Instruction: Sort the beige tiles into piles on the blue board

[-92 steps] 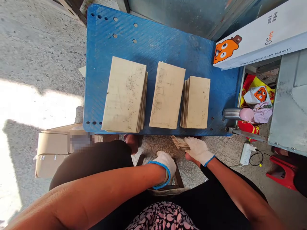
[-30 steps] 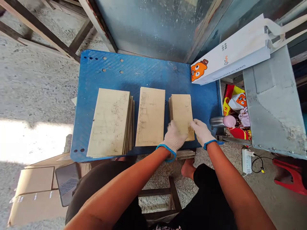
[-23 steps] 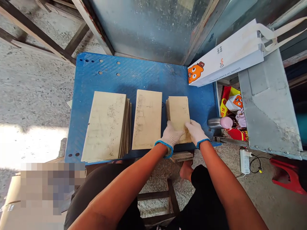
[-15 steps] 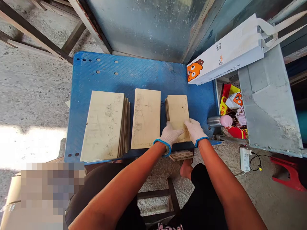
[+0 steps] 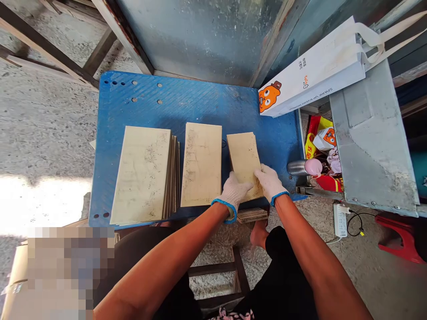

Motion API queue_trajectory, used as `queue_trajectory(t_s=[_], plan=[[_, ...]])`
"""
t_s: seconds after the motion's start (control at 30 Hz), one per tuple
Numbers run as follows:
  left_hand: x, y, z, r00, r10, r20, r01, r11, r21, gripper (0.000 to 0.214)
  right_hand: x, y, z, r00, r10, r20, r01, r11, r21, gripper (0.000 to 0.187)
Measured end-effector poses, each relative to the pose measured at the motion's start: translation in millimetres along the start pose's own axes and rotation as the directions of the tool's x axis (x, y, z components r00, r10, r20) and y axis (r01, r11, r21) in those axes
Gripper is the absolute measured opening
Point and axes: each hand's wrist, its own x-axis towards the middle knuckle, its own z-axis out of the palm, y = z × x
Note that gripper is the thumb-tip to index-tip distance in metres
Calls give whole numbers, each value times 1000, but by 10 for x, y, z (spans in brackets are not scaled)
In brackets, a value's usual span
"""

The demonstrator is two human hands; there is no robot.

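Note:
Three lots of thin beige boards lie on a blue table [image 5: 200, 102]. At the left is a large stack [image 5: 142, 173], in the middle a single-looking board [image 5: 201, 162], at the right a small stack [image 5: 243, 155]. Both my hands wear white gloves with blue cuffs. My left hand [image 5: 233, 192] grips the near left corner of the small stack. On the stack's near right corner my right hand [image 5: 268, 181] is closed, and its top board sits slightly turned. More boards [image 5: 251, 215] lie below the table edge by my bare foot.
A white paper bag with an orange cartoon face [image 5: 310, 71] leans at the table's right back. A steel and pink bottle [image 5: 305, 167] and a yellow-red bag [image 5: 320, 138] sit to the right beside a grey metal housing [image 5: 370, 146]. A power strip [image 5: 340, 220] lies on the floor.
Earlier my hands were down at the boards under the table edge. They came up onto the small right stack, and over the last half second its top board has turned slightly counter-clockwise.

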Motion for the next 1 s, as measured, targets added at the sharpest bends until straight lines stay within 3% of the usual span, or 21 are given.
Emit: queue_trajectory(t_s=[0.17, 0.37, 0.57, 0.73, 0.87, 1.0], plan=[[-84, -2, 17, 1000, -5, 15, 5, 1000, -19, 47, -1, -16, -3, 998, 39, 44, -46, 986, 161, 35], [-24, 153, 45, 997, -26, 68, 38, 984, -177, 55, -88, -122, -32, 992, 76, 99, -108, 921, 375, 36], [107, 100, 213, 994, -79, 75, 87, 988, -124, 48, -130, -119, -65, 992, 39, 117, -91, 873, 480, 34], [54, 83, 260, 998, -57, 32, 62, 979, -195, 38, -148, -112, -51, 993, 32, 117, -83, 884, 460, 38], [-79, 159, 166, 997, -37, 63, 53, 960, -275, 37, -150, -161, -160, 988, 20, 154, -61, 961, 269, 45], [-255, 257, -50, 974, 41, 224, 28, 954, -300, 36, -138, -323, -517, 992, -116, -57, 121, 989, 88, 58]])
